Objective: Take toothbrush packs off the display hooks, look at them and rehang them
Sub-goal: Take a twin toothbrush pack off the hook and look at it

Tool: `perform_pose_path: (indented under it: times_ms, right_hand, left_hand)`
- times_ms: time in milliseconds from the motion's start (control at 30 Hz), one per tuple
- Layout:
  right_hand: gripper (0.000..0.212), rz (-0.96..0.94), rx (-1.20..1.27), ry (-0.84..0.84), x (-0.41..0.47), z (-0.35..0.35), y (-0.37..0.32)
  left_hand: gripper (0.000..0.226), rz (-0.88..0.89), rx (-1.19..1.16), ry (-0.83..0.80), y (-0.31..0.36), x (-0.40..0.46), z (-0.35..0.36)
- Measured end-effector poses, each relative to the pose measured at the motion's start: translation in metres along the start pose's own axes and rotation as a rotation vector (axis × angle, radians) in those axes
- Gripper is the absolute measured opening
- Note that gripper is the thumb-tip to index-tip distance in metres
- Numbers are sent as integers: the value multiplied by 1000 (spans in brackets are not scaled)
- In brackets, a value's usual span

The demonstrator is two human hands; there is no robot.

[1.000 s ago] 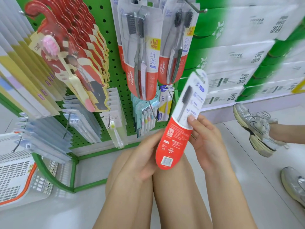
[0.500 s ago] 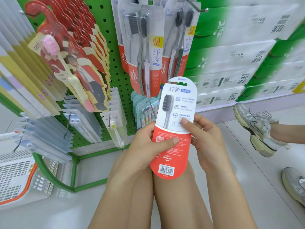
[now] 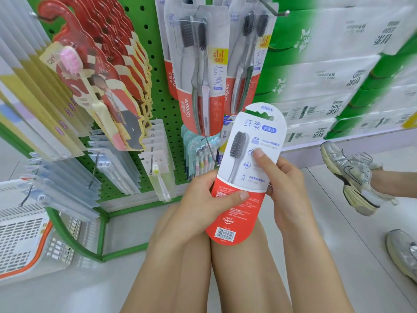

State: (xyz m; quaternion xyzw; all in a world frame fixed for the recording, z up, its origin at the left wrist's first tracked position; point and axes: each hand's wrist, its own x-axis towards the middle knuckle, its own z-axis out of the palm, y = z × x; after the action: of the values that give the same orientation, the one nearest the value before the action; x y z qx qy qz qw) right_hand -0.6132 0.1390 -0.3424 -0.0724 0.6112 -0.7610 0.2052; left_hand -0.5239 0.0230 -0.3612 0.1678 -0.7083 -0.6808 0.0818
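Toothbrush pack (image 3: 244, 175) is off its hook, gripped by left hand (image 3: 203, 204) and right hand (image 3: 285, 188) (printed back up); looking now, rehanging is left.

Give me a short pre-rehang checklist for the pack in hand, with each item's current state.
1. Toothbrush pack gripped by both hands: ok, left hand and right hand hold it.
2. Hang hole at the top unobstructed: ok.
3. Printed back faces the camera for looking at it: ok.
4. Bare hook free at upper right: ok.
5. Pack lined up with that hook: not ok, it sits far below.
6. Pack undamaged: cannot tell.
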Motion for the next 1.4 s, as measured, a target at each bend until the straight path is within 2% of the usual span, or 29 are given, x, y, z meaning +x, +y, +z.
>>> perform_pose_path:
  times_ms: [167,367,467,567,700,800,900,967,1067,1133,1200,1333,1400]
  right_hand:
    - [27,14,-37,51,5,3,-9]
    - [30,1,-29,54,6,5,-13]
    - [39,-114,-220,179,8,6,-7]
    - [48,-283,-339,252,2,10,-6]
    - [35,-325,-214,22,-6,21,-12]
    - [33,-351,-180,-99,-10,25,-17]
    - [9,-376,-183,-61,-12,26,-20]
    - [18,-372,-167,-5,-13,25,-19]
    - [19,-400,-144,45,-13,24,-18]
    - [23,-411,-119,53,-14,22,-20]
    - [22,-430,-84,14,-14,21,-22]
    - [20,-433,-31,-136,-14,22,-27]
    - [18,-433,-32,-228,-15,26,-30]
  left_hand:
    - [29,2,4,-39,-2,0,-3]
    - [27,10,13,-60,2,-1,-4]
    - [23,34,16,32,5,-1,-2]
    - [16,109,107,216,3,2,-1]
    - [46,302,404,247,2,2,4]
    - [66,341,546,220,4,-2,11]
    - [78,353,589,221,6,-8,14]
    - [81,376,625,251,6,-10,15]
    - [81,449,683,314,9,-11,17]
    - [72,489,622,334,13,-12,16]
    - [57,486,422,343,24,-15,10]
    - [33,528,192,448,58,-14,-15]
    - [26,534,79,394,78,-13,-26]
